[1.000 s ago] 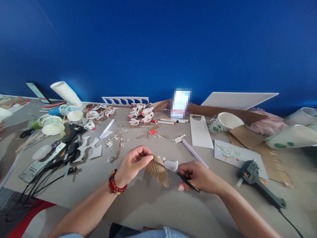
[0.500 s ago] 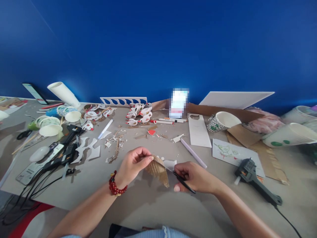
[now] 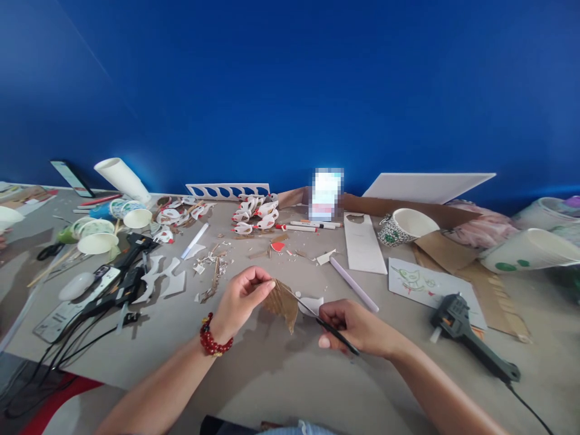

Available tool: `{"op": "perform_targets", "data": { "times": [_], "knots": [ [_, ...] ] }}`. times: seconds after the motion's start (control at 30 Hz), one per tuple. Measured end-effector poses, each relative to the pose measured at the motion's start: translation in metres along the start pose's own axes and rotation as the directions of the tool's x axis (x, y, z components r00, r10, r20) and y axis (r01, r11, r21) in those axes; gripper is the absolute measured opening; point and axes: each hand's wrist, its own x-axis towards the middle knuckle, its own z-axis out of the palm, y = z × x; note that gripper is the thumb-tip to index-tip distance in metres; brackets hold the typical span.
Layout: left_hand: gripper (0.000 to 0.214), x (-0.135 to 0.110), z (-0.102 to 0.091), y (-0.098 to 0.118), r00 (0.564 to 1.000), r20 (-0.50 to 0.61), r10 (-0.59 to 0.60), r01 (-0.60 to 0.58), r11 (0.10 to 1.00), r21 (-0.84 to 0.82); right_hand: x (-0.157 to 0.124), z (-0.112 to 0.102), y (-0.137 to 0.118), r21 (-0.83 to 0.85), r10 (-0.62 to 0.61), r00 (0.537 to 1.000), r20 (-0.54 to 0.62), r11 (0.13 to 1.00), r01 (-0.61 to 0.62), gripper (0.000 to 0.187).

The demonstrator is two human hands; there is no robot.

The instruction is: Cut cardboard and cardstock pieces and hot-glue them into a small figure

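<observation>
Between the thumb and fingers of my left hand (image 3: 247, 296) is a piece of brown corrugated cardboard (image 3: 284, 307), pinched at its top. It hangs down to the right and narrows to a ragged point. My right hand (image 3: 351, 326) is closed around black-handled scissors (image 3: 338, 334), seen nearly edge-on. Their thin metal blade points up and left, its tip at the cardboard's upper right edge. How far the blades are apart I cannot tell. Behind the blade a curved white scrap (image 3: 312, 304) lies on the table.
A glue gun (image 3: 466, 332) with its cord lies right, beside a drawing (image 3: 414, 280) and cardboard. A purple-white stick (image 3: 353, 283) lies beyond my right hand. Several white bird-like cutouts (image 3: 254, 216), scraps and markers (image 3: 299, 228) lie ahead. Left are paper cups (image 3: 97, 243) and a power strip (image 3: 61, 314).
The cardboard has swung left and tilted, so the blade that lay across it now only meets its edge. My hands have stayed nearly in place. The whole view has shifted slightly.
</observation>
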Motion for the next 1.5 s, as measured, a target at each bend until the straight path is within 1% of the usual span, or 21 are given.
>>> {"op": "perform_targets", "data": {
  "times": [0.07, 0.13, 0.3, 0.43, 0.5, 0.6, 0.67, 0.73, 0.83, 0.93, 1.03, 1.1, 1.17, 1.23, 1.37, 1.43, 1.5],
  "knots": [
    [0.023, -0.001, 0.003, -0.001, 1.0, -0.016, 0.004, -0.004, 0.999, -0.032, 0.0, 0.0, -0.001, 0.067, 0.003, 1.0, -0.022, 0.998, -0.002, 0.057],
    [0.022, -0.001, 0.005, -0.002, 1.0, -0.026, 0.009, -0.011, 0.998, -0.066, 0.0, 0.0, -0.002, 0.143, -0.013, 0.998, -0.059, 0.99, 0.021, 0.058],
    [0.021, -0.001, 0.008, -0.005, 0.995, -0.09, 0.037, -0.045, 0.996, -0.083, -0.003, 0.002, -0.006, 0.253, -0.114, 0.986, -0.121, 0.957, 0.141, 0.055],
    [0.023, -0.001, 0.008, -0.006, 0.992, -0.11, 0.061, -0.068, 0.996, -0.06, -0.005, 0.006, -0.011, 0.284, -0.174, 0.966, -0.189, 0.932, 0.223, 0.055],
    [0.023, -0.002, 0.008, -0.005, 0.992, -0.109, 0.058, -0.063, 0.997, -0.047, -0.005, 0.007, -0.013, 0.281, -0.167, 0.961, -0.22, 0.933, 0.226, 0.054],
    [0.022, -0.004, 0.009, -0.001, 0.992, -0.107, 0.066, -0.071, 0.997, -0.043, -0.003, 0.007, -0.015, 0.288, -0.148, 0.964, -0.22, 0.934, 0.21, 0.054],
    [0.021, -0.006, 0.009, 0.005, 0.994, -0.079, 0.079, -0.083, 0.995, -0.047, -0.002, 0.007, -0.016, 0.293, -0.142, 0.962, -0.232, 0.933, 0.209, 0.053],
    [0.021, -0.009, 0.009, 0.012, 0.995, -0.039, 0.093, -0.094, 0.995, -0.02, -0.002, 0.007, -0.018, 0.29, -0.133, 0.946, -0.297, 0.931, 0.222, 0.049],
    [0.02, -0.014, 0.009, 0.026, 0.992, 0.019, 0.121, -0.122, 0.99, 0.071, -0.004, 0.007, -0.024, 0.291, -0.12, 0.893, -0.434, 0.919, 0.266, 0.042],
    [0.018, -0.016, 0.011, 0.041, 0.987, 0.108, 0.12, -0.133, 0.983, 0.128, -0.008, 0.005, -0.035, 0.282, -0.147, 0.849, -0.507, 0.903, 0.325, 0.037],
    [0.014, -0.011, 0.017, 0.057, 0.967, 0.237, 0.097, -0.136, 0.979, 0.155, -0.011, -0.001, -0.049, 0.228, -0.215, 0.827, -0.519, 0.898, 0.377, 0.028],
    [0.011, -0.007, 0.022, 0.067, 0.944, 0.313, 0.102, -0.165, 0.969, 0.183, -0.011, -0.006, -0.058, 0.17, -0.26, 0.827, -0.499, 0.906, 0.388, 0.023],
    [0.009, -0.003, 0.028, 0.077, 0.925, 0.36, 0.12, -0.209, 0.953, 0.22, -0.011, -0.011, -0.065, 0.103, -0.282, 0.824, -0.492, 0.921, 0.377, 0.02],
    [0.008, 0.001, 0.033, 0.086, 0.914, 0.374, 0.156, -0.266, 0.928, 0.263, -0.011, -0.015, -0.07, 0.048, -0.295, 0.815, -0.499, 0.93, 0.366, 0.018],
    [0.005, 0.005, 0.038, 0.097, 0.893, 0.357, 0.274, -0.396, 0.857, 0.331, -0.009, -0.019, -0.071, -0.058, -0.326, 0.789, -0.521, 0.936, 0.348, 0.022],
    [0.005, 0.008, 0.04, 0.098, 0.887, 0.345, 0.308, -0.422, 0.844, 0.331, -0.006, -0.021, -0.071, -0.074, -0.336, 0.77, -0.542, 0.932, 0.354, 0.023],
    [0.006, 0.01, 0.042, 0.097, 0.898, 0.313, 0.308, -0.4, 0.869, 0.292, -0.004, -0.024, -0.07, -0.056, -0.352, 0.752, -0.557, 0.92, 0.388, 0.022]
  ]
}}
